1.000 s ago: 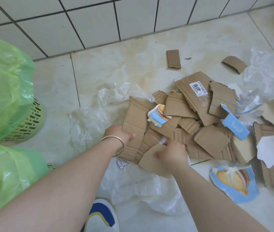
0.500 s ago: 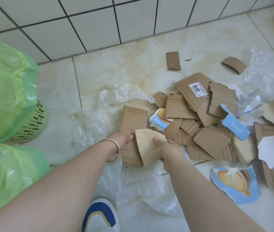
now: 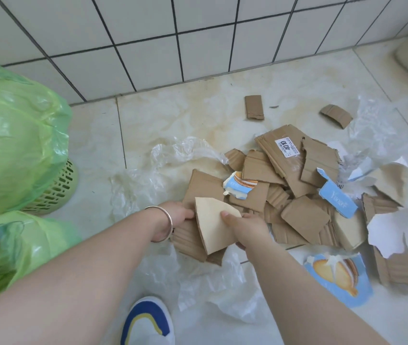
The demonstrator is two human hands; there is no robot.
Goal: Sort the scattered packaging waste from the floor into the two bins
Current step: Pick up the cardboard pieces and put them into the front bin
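A heap of torn brown cardboard pieces (image 3: 305, 215) lies on the floor, mixed with blue printed carton scraps (image 3: 337, 197) and clear plastic film (image 3: 180, 155). My left hand (image 3: 176, 214), with a silver bangle on the wrist, grips the left edge of a stack of corrugated cardboard (image 3: 198, 188). My right hand (image 3: 247, 225) holds a pale tan cardboard piece (image 3: 212, 222) against that stack, thumb on top. Two bins lined with green bags stand at the left: the far bin (image 3: 18, 145) and the near bin (image 3: 11, 245).
A white tiled wall runs along the back. My blue and white shoe (image 3: 148, 322) is at the bottom centre on plastic film (image 3: 222, 290). Loose cardboard scraps (image 3: 254, 107) lie near the wall. A blue cake-picture carton (image 3: 337, 277) lies at the right.
Both hands gathered cardboard from the heap's left side into a stack and drew it together; the tan piece now stands against the stack. The view tilted up, showing more wall.
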